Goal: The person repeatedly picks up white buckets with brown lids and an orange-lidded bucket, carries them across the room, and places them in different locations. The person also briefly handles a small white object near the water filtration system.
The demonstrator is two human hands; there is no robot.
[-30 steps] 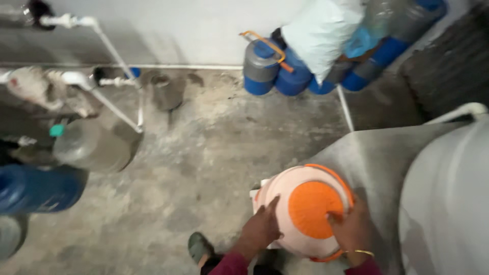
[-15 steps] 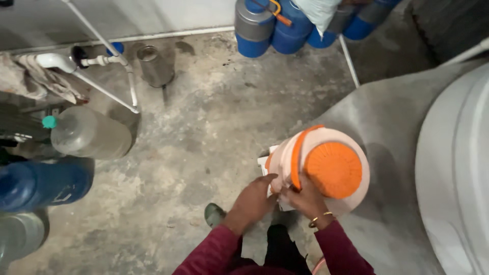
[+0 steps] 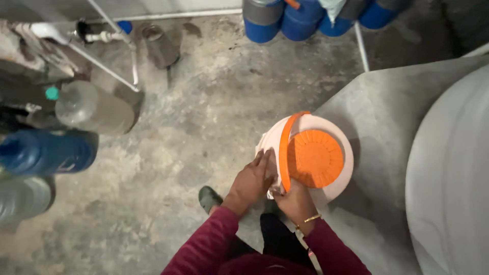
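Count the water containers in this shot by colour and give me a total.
White cooler jug with orange lid, under both hands: 1
Clear bottles at left: 2
Blue bottle at left: 1
Blue containers at top: about 4, partly cut off
Total: about 8

Head-worn camera, looking steeply down at close range on both hands and the concrete floor

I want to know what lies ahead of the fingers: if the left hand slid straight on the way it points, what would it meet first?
The left hand points up-right, so probably the orange handle across the white container; depth is unclear.
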